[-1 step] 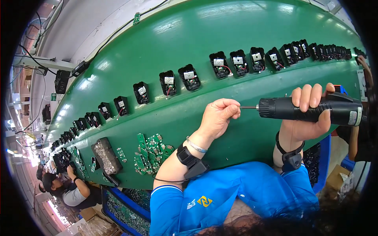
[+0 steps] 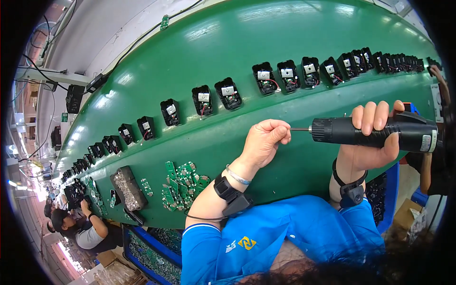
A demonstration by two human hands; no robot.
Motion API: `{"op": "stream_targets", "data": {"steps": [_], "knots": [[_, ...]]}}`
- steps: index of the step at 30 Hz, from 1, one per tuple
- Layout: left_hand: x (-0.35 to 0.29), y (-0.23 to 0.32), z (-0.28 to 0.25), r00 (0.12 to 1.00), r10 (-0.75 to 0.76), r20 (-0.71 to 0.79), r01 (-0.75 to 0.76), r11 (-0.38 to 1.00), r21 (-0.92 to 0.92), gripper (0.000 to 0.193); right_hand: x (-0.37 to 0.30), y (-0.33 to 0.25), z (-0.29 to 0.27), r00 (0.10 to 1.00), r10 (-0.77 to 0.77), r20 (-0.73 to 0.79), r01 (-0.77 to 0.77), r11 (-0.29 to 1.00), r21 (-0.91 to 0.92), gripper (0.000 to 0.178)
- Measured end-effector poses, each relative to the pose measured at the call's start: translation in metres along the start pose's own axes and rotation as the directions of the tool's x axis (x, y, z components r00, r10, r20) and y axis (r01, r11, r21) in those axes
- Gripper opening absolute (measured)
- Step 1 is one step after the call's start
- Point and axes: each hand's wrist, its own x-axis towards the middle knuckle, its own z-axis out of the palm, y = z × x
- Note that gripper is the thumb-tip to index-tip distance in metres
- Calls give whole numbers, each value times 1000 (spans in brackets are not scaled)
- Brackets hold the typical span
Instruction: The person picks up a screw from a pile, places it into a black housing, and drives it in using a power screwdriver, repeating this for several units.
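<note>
My right hand (image 2: 375, 126) is wrapped round a black electric screwdriver (image 2: 337, 130), held level with its thin metal bit (image 2: 300, 129) pointing left. At the bit's end, my left hand (image 2: 267, 140) is closed, thumb against forefinger. Those fingers cover the bit's tip, and whatever small thing may be pinched there is hidden. Both hands are raised over the near part of the green work surface (image 2: 228, 142). Beyond them stands a long row of open black housings, one of them a housing (image 2: 265, 78) with a silvery metal plate and a red wire inside.
Green circuit boards (image 2: 180, 185) lie piled left of my left forearm. Beside them is a dark tray (image 2: 128, 187) of small metal parts. Blue-rimmed bins (image 2: 154, 247) stand below the near edge. A co-worker (image 2: 85, 228) sits at far left; another person's arm (image 2: 441, 85) shows at far right.
</note>
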Motion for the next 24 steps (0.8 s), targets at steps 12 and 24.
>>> {"op": "stream_targets", "data": {"steps": [12,24], "knots": [[5,-6,8,999,-11,49,8,998,58,22,1,-2,-3,996,19,88,-15,999,-48,46],[24,5,16,991,52,123,-116,789,603,27,12,1,-10,994,36,107,-19,987,-158,46]]}}
